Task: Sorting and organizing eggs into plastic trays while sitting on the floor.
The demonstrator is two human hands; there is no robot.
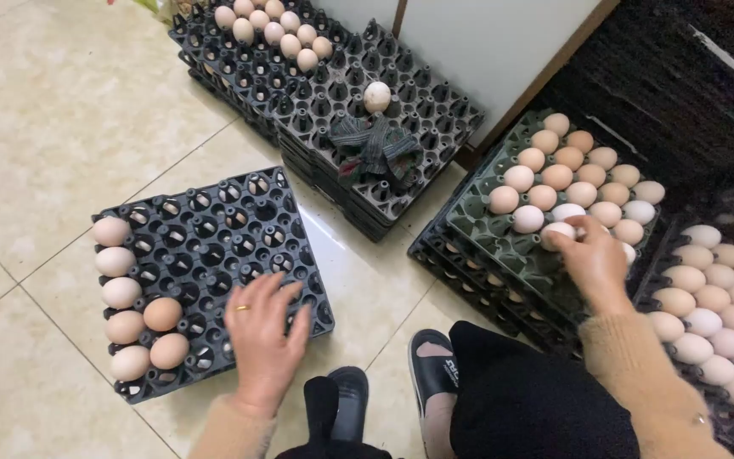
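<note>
My left hand, with a ring on one finger, lies flat with fingers spread on the near edge of a black plastic egg tray on the floor. That tray holds several pale and brown eggs along its left side. My right hand reaches into a dark green tray of eggs at the right, with its fingers closed round a whitish egg. Several more eggs fill the far part of that tray.
A stack of black trays stands at the back, with a lone egg, a folded striped cloth and several eggs at its far end. Another full tray of eggs lies far right. My feet in black slippers rest on the tiled floor.
</note>
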